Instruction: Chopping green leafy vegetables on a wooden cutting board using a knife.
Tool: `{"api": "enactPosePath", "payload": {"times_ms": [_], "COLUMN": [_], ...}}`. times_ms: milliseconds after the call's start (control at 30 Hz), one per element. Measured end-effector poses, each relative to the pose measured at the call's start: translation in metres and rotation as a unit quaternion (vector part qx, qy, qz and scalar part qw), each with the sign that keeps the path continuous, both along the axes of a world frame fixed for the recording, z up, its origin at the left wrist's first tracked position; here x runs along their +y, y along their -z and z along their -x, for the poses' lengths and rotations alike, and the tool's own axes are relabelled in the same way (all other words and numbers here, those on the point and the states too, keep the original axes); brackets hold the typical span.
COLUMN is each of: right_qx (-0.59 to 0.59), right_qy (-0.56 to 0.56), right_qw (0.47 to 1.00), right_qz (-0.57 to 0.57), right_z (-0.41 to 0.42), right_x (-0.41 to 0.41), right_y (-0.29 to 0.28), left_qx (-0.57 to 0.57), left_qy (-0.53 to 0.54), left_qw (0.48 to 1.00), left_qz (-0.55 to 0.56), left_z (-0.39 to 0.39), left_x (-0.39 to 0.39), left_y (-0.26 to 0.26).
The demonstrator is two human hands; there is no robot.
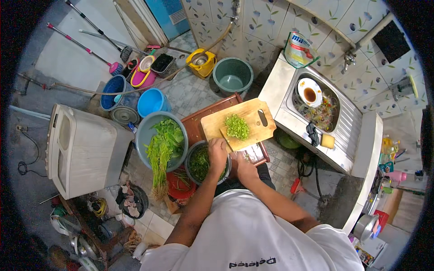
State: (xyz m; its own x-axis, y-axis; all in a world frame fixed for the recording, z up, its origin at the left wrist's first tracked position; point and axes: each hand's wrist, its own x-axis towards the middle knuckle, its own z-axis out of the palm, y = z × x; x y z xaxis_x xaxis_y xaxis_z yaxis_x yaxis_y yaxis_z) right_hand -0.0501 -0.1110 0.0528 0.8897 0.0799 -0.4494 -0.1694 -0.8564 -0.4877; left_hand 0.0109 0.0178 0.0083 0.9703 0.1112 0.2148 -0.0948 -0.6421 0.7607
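A wooden cutting board (217, 123) with a handle slot lies over a low red-brown table (194, 130). Finely chopped greens (237, 127) form a heap on it. My left hand (217, 151) is at the board's near left edge, fingers bent; what they grip is hidden. Beside those fingers a thin knife blade (226, 139) rests on the board, running towards my right hand (247, 169), which appears closed around its handle. Pale bits cling to the right fingers. Below my left wrist stands a pot of chopped dark greens (200, 163).
Left of the pot, a grey-blue basin (140, 154) holds leafy stems with roots (159, 166). A red lid (181, 186) lies near it. Buckets, including a blue one (152, 101) and a green one (233, 74), stand beyond. At right, a steel sink (334, 125) holds dishes.
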Motion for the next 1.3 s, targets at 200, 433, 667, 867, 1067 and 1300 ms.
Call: {"api": "enactPosePath", "payload": {"times_ms": [200, 433, 667, 867, 1067, 1300], "right_qx": [-0.018, -0.037, 0.01, 0.039, -0.1, -0.013], "right_qy": [-0.066, -0.094, -0.081, -0.067, -0.048, -0.063], "right_qw": [0.996, 0.995, 0.996, 0.996, 0.992, 0.998], "right_qz": [0.053, 0.004, -0.029, -0.034, -0.054, 0.002], "right_z": [-0.039, -0.053, -0.058, -0.042, -0.009, -0.042], "right_x": [0.0, -0.019, -0.015, -0.013, -0.008, -0.005], "right_y": [0.006, 0.004, -0.009, -0.006, 0.017, 0.007], "left_qx": [-0.025, -0.023, -0.007, -0.027, -0.034, -0.029], "left_qy": [0.007, 0.006, -0.043, -0.03, -0.009, 0.007], "left_qw": [1.0, 1.0, 0.997, 0.998, 0.999, 0.998], "left_qz": [-0.009, -0.006, 0.062, 0.037, -0.019, -0.057], "left_z": [-0.001, 0.002, 0.007, 0.01, 0.004, 0.003], "left_x": [-0.001, -0.001, -0.004, 0.002, 0.002, 0.0], "left_y": [0.0, -0.002, -0.009, 0.0, 0.002, 0.004]}}
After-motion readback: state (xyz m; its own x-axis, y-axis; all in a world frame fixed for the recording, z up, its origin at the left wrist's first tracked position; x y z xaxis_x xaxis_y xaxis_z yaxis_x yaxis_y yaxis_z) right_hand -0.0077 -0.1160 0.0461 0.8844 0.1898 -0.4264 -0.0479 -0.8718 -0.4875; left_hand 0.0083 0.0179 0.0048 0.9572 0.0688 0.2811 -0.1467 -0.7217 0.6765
